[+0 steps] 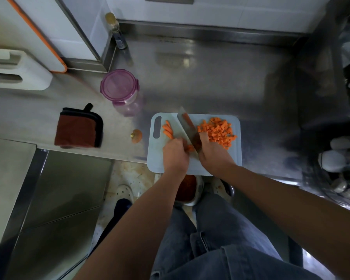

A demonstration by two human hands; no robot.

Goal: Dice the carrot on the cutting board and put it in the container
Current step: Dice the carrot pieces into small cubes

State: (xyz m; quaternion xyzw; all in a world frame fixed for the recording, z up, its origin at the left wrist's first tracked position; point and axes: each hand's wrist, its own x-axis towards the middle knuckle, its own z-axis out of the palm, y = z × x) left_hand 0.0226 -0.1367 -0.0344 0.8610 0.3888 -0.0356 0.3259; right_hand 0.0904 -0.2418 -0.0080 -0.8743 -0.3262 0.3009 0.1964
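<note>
At the far left a folded brown cloth (78, 129) lies on the steel counter (210, 77). To its right and farther back stands the container (119, 85), its purple lid on, well apart from both hands. Just short of the board's left edge sits a cut-off carrot end (136, 136) on the counter. The pale cutting board (156, 156) lies at the counter's near edge. At its left end, beside the handle slot, rests a small bunch of carrot sticks (167, 129), just beyond the left hand (175, 154). That hand is knuckles-up with its fingers curled down onto a few carrot pieces (190, 148), pinning them to the board right against the blade. The cleaver (187, 126) runs slanting away from the person between the two hands, its tip pointing toward the container (a thin strip of carrot clings to the flat of the blade). The right hand (212, 153) is wrapped round the cleaver's handle, which it hides. Beyond and to the right of that hand, touching its knuckles, lies the heap of diced carrot (218, 131), filling the board's far right part. Farther right the counter darkens toward a blurred dish rack (347, 138).
</note>
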